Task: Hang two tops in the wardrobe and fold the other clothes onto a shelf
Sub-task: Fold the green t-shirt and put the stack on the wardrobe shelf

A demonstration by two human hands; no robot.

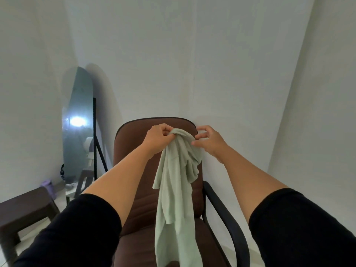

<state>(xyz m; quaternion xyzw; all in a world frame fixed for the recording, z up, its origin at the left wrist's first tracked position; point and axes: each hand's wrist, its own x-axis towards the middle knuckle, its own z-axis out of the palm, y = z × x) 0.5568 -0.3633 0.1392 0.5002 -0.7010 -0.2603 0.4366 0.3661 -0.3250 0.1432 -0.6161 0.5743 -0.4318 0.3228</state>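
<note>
Pale green garment held up over the brown chair

The bunched top edge is gripped by the left hand [158,137]; the right hand [209,142], fingers spread and loose, only touches it. If that single grip slackens, the pale green garment [174,189] could slip onto the brown chair [133,209]. It hangs twisted, creased and limp.

Legible text, labels, brands, numbers, signs: none. The pale green fabric garment [174,182], the brown upholstered office chair [138,189] and the tall oval standing mirror [79,120] far left carry no readable marking. Small items on the floor near the mirror are too blurred to read.
</note>
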